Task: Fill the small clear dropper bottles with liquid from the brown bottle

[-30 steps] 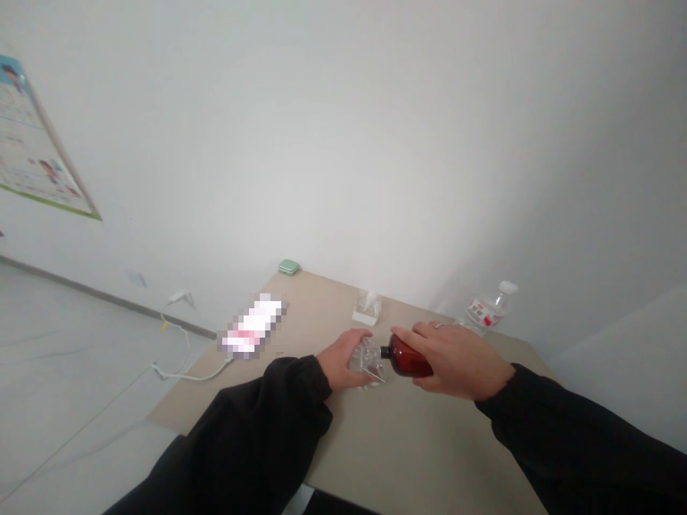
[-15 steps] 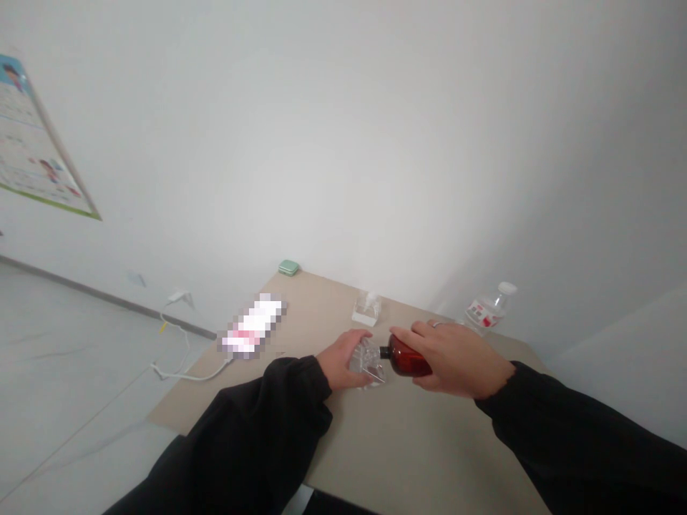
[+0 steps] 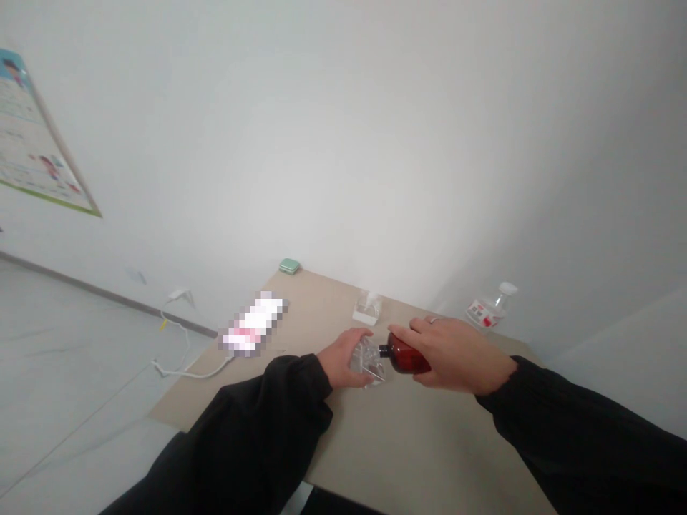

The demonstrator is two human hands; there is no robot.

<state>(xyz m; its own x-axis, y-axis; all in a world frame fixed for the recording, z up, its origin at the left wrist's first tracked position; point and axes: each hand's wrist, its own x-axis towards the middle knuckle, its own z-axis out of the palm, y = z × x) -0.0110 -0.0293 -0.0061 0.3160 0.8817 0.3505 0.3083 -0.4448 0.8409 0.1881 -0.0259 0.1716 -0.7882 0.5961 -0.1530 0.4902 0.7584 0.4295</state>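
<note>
My left hand (image 3: 346,357) is closed round a small clear container (image 3: 367,361) standing low over the table (image 3: 424,443). In my right hand (image 3: 451,355) lies a reddish-brown bottle (image 3: 406,353), tipped on its side with its dark neck pointing left. That neck sits at the rim of the clear container, beside the left fingertips. Whether any liquid is running out is too small to tell. A ring shows on a finger of the right hand.
Behind my hands, by the wall, stands a clear box with a white tissue-like top (image 3: 368,309). A clear plastic bottle with a white cap (image 3: 489,307) is at the back right. At left lie a blurred-out phone (image 3: 254,323), its white cable (image 3: 201,375) and a small green case (image 3: 289,266).
Almost nothing differs. Both hands hold the container and the bottle in the same places, and the view has shifted very slightly.
</note>
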